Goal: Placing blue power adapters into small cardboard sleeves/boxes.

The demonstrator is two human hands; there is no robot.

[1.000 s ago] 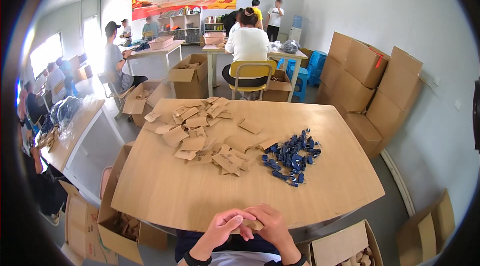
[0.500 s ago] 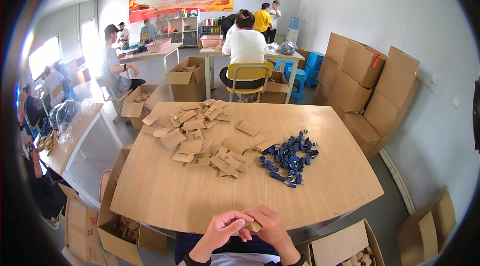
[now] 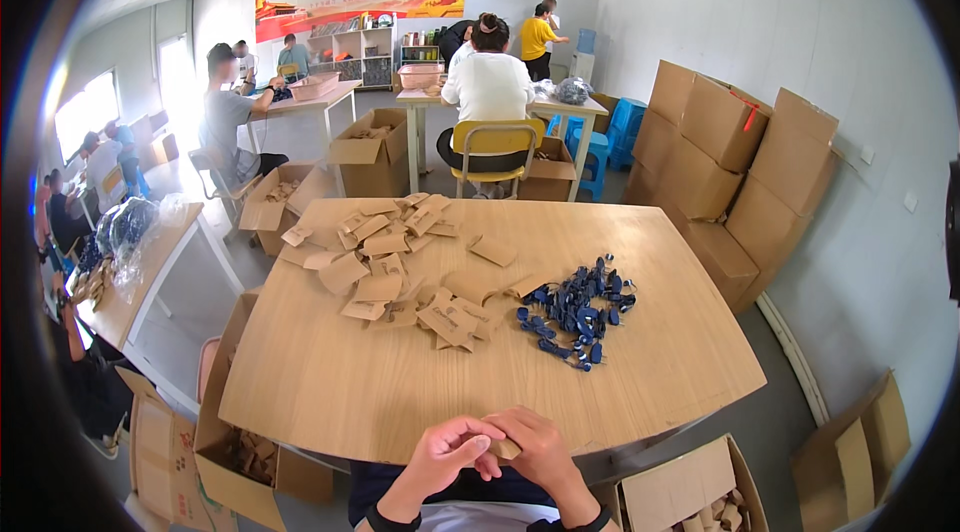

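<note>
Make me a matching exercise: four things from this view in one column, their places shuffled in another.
1. Navy corded pieces
2. Flat brown packets
3. Small brown piece
4. Stacked cartons

A. Between left hand and right hand
B. Along the right wall
C. Tabletop, right of centre
D. Tabletop, mostly left

Pairs: 1-C, 2-D, 3-A, 4-B

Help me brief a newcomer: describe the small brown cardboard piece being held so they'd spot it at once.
Start at the large wooden table and follow its near edge to where the left hand and right hand meet. Between them shows part of a small brown cardboard piece. Unlike the brown cardboard packets heaped loose on the tabletop, this one is held.
</note>
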